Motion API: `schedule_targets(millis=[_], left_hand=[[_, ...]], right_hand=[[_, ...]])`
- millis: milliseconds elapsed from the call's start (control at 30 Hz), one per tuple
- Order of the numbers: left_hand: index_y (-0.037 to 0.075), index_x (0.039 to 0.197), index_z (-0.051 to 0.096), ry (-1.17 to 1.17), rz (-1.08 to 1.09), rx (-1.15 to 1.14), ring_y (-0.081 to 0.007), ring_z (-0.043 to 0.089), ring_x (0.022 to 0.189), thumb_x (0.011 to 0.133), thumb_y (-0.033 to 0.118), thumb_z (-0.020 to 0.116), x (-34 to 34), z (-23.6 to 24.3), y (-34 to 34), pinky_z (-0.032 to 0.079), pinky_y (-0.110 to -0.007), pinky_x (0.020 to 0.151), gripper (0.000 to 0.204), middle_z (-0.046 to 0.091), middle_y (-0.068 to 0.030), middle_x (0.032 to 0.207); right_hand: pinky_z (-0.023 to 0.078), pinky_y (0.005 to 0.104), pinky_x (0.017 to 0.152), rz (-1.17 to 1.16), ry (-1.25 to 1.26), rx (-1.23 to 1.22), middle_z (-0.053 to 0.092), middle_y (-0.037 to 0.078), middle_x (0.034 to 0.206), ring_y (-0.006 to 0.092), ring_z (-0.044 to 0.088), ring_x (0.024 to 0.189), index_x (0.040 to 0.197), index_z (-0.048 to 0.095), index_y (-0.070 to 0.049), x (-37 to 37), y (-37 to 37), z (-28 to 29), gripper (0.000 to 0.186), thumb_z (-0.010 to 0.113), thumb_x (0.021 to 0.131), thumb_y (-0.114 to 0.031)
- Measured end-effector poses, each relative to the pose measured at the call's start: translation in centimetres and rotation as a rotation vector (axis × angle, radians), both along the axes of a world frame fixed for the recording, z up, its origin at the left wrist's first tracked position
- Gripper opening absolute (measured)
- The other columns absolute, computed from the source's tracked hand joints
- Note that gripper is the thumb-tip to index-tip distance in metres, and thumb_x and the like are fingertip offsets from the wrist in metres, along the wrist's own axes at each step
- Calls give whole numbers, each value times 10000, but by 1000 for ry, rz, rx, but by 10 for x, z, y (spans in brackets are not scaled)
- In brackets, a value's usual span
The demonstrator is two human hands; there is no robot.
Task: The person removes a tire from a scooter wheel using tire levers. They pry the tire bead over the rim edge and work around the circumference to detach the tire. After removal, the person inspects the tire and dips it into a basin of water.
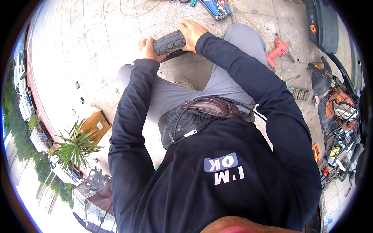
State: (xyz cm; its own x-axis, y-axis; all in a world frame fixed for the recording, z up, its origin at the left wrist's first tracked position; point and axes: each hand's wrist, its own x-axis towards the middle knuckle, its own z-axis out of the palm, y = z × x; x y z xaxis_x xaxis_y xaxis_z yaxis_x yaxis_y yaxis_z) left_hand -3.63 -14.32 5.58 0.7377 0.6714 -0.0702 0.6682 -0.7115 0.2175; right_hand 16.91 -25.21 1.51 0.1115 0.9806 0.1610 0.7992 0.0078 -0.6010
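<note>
A small black tyre with a chunky block tread stands between my knees, its tread toward me. My left hand wraps round its left side, the thumb up near the tread edge. On the far right side, my right hand grips it with fingers curled over the top. Below the tread shows a dark edge, partly hidden by my hands; whether it is a rim or something else I cannot tell. Both arms are in dark sleeves, and my grey-trousered legs are bent on either side of the tyre.
To the right on the tiled ground lie a red power drill, a screwdriver and a bit set. A wire basket holds mixed items. Blue tool lies ahead. At left are a cardboard box and spiky plant.
</note>
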Motion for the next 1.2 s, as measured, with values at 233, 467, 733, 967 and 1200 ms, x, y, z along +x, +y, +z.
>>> schedule_targets(millis=[233,467,733,967,1200], left_hand=[[71,1003,665,-128,-22,27,-331,614,981,557,393,951,-31,-13,9,517,-425,885,620,643,-125,973],[86,1042,675,-132,120,-182,-315,626,1030,502,454,974,-61,-12,38,515,-420,916,719,652,-128,1029],[20,1201,613,-322,166,-511,-291,645,1050,567,406,978,-62,-23,52,518,-388,946,827,643,-166,1098],[85,1148,621,-92,-57,-21,-365,577,1042,580,388,928,7,-8,-1,499,-444,938,714,592,-173,1078],[95,1016,659,-141,-54,-13,-342,618,926,598,247,894,-4,-9,-9,521,-444,825,504,607,-133,947]], right_hand=[[511,431,952,25,-72,-83,596,145,1150,331,588,1139,1141,586,-46,-25,-1,8,583,848,661,-247],[505,451,989,75,-38,-139,599,164,1227,340,588,1174,1244,589,-64,-32,27,33,681,877,653,-242],[485,435,980,99,6,-59,576,152,1139,360,563,1134,1179,572,-41,59,6,15,658,871,611,-186],[479,454,979,48,-223,-79,570,128,1212,301,546,1193,1203,577,-71,-4,8,30,640,837,632,-198],[498,431,961,94,-244,-68,584,127,1193,289,576,1159,1149,592,-52,-16,0,31,605,862,634,-219]])
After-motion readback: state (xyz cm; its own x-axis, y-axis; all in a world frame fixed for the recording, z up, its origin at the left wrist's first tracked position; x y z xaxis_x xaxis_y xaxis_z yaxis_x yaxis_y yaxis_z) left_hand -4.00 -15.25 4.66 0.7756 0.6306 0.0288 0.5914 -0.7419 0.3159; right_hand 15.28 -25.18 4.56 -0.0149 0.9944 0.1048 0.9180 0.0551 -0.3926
